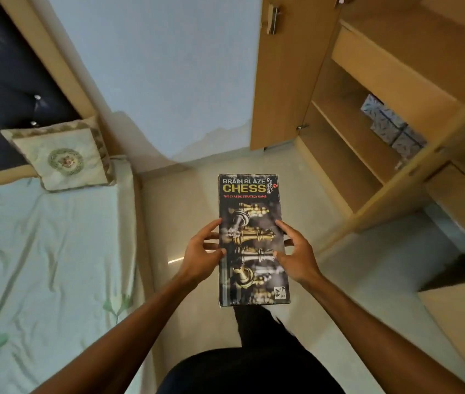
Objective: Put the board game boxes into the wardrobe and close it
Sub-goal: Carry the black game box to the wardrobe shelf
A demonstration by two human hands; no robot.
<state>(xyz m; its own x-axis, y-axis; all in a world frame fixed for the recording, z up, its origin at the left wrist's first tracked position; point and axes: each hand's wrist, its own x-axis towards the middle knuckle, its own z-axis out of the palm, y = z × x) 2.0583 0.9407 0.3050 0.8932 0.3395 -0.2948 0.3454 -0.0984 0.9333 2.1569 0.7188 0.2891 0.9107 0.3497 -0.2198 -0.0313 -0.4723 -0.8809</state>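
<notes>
boxes in hand: 1, chess box (252, 240), dark, long side running near to far, flat, face up, title at the far end
box place: held in the air above the floor (185, 211), centre of view, left of the wardrobe (390, 66), not inside it
hands: 2, both on the box
left hand (200, 253): clamps the box's left long edge, thumb on top face, fingers curled under
right hand (296, 257): clamps the right long edge, same way, thumb on top, fingers wrapped below
wardrobe: 1, right side, open, several bare shelves showing
wardrobe door (282, 81): 1 seen, swung open toward far left, 1 metal handle (273, 19)
patterned boxes (386, 127): on a middle shelf, deep right, stacked touching; at least 3, exact count can't tell
bed (40, 265): 1, left, pale wrinkled sheet
pillow (62, 157): 1, far end of the bed, leaning on the headboard (6, 89)
headboard: 1, dark, tufted, shiny buttons
</notes>
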